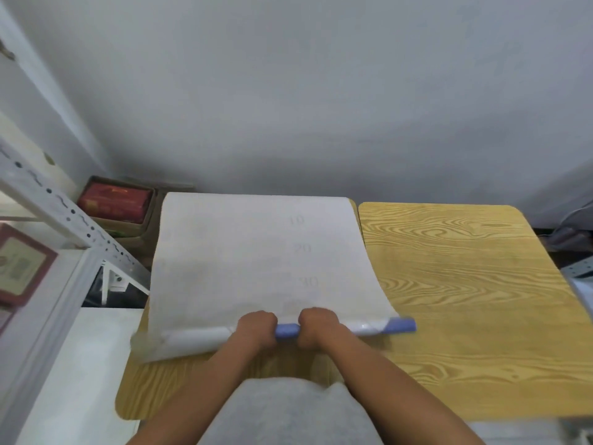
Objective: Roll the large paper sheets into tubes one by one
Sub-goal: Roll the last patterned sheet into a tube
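Note:
A large white paper sheet (244,252) with faint numbers lies flat on the left wooden table (150,390), reaching its far edge. Its near end is curled into a roll (195,335) that shows a blue printed side at the middle and right end. My left hand (256,327) and my right hand (317,326) sit side by side on the roll's middle, fingers curled over it. The roll's left end is loose and looks blurred.
A second wooden table (465,300) adjoins on the right. A white metal shelf frame (57,213) stands at the left, with a red box (115,202) in a carton behind it. A grey wall runs behind the tables.

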